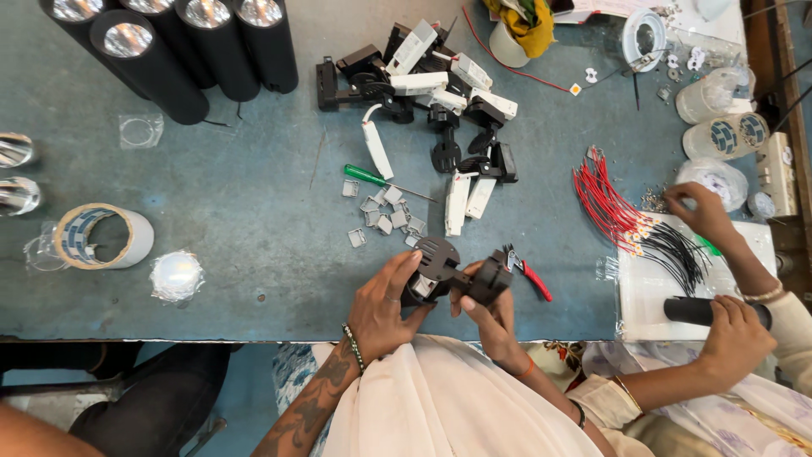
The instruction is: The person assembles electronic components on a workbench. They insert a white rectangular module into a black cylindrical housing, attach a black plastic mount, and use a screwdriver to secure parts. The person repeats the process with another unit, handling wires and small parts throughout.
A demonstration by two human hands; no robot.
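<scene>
Looking down, I see the worn blue workbench point(254, 211) first, with black cylindrical lamp housings point(169, 42) at its far left corner and a heap of black-and-white bracket parts point(431, 93) mid-table. Nearer me lie a tape roll point(101, 237), a green-handled screwdriver point(376, 179) and red-handled cutters point(529, 272). My left hand point(385, 309) and right hand point(491, 317) both have their fingers wrapped around a black plastic bracket assembly point(448, 272), held just above the bench's near edge. I judge it light, rigid and not slippery; its round disc end and blocky body give the best hold. A co-worker's hand point(736, 334) grips a black tube point(698, 311).
</scene>
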